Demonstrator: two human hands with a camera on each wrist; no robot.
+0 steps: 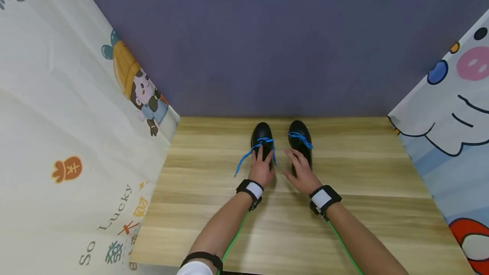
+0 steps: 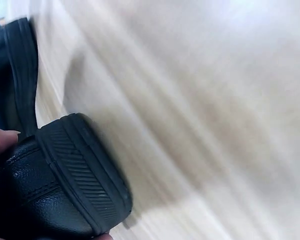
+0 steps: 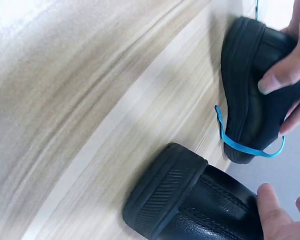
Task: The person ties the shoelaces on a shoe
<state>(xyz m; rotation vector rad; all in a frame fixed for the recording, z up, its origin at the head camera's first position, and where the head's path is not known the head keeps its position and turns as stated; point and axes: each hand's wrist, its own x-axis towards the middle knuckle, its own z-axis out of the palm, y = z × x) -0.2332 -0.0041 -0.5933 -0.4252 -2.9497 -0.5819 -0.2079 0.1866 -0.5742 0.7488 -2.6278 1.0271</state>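
Note:
Two black lace-up shoes stand side by side, toes toward the wall. My left hand (image 1: pixel 262 171) grips the left shoe (image 1: pixel 262 131) from above and behind, its thumb (image 3: pixel 280 77) against the shoe's side in the right wrist view. The blue lace (image 1: pixel 244 160) of this shoe hangs loose, with one end trailing left onto the wood. My right hand (image 1: pixel 304 177) is beside the rear of the right shoe (image 1: pixel 299 127), its fingers spread and relaxed. Blue laces (image 1: pixel 301 138) lie bunched over that shoe's top. The left shoe's heel (image 2: pixel 85 175) fills the lower left of the left wrist view.
The shoes are on a wood-grain tabletop (image 1: pixel 214 139) that meets a dark blue-grey wall (image 1: pixel 244 46). Printed cloths hang on the left (image 1: pixel 76 109) and right (image 1: pixel 447 139). Green cables (image 1: pixel 238 234) run along both forearms from the wrist straps (image 1: pixel 322 198).

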